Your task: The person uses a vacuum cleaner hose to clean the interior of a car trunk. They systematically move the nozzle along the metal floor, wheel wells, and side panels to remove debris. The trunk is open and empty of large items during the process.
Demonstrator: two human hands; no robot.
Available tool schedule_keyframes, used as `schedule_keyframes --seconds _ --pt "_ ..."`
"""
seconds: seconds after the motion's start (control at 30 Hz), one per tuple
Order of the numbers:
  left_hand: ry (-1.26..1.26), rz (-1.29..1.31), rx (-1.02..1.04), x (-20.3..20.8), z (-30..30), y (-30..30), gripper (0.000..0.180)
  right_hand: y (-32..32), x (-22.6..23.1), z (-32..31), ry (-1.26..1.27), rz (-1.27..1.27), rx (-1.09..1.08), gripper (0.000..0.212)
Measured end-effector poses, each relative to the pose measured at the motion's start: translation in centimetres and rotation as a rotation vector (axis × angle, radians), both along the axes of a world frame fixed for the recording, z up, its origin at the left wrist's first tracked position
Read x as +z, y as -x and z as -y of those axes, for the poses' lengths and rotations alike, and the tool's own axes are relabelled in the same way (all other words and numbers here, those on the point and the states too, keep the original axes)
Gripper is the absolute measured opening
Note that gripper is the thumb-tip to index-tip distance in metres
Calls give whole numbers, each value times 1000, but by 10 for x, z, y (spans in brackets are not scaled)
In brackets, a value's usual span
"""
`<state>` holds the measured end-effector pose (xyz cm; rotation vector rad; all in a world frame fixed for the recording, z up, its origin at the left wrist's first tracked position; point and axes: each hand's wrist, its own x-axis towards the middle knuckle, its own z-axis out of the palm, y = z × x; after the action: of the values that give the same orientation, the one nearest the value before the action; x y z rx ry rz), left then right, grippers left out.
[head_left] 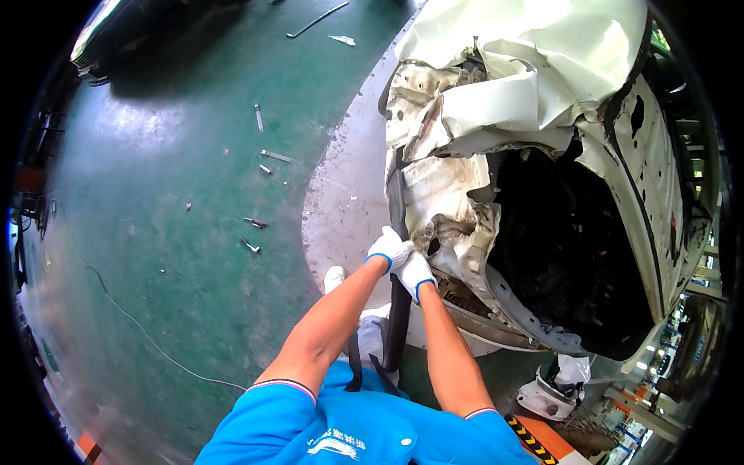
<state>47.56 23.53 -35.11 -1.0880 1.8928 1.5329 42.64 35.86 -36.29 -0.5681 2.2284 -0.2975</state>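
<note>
A long black strip (397, 329), which looks like rubber trim, runs down the near-left edge of a white car body (508, 105) that is crumpled and torn. Both my hands wear white gloves with blue cuffs. My left hand (390, 248) is closed around the strip from its left side. Just below and to the right, my right hand (413, 271) is closed on it too, pressed against the left hand. Bent, dirty sheet metal (449, 201) lies right beside them. My fingertips are partly hidden, and the strip's lower end hangs by my legs.
A large dark opening (570, 256) gapes in the car body at right. Several small metal tools lie on the green floor, among them a flat bar (277, 156); a rod (318, 19) lies farther off. A thin cable (155, 345) curves at lower left. A white plastic part (546, 397) rests at lower right.
</note>
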Motion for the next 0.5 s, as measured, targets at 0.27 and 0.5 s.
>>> schedule_keyframes --seconds 0.27,0.5 --pt "-18 -140 87 15 11 14 85 25 66 23 -58 34 -117 42" --pt "-151 -212 132 10 10 -10 83 42 76 -19 73 312 -78 57"
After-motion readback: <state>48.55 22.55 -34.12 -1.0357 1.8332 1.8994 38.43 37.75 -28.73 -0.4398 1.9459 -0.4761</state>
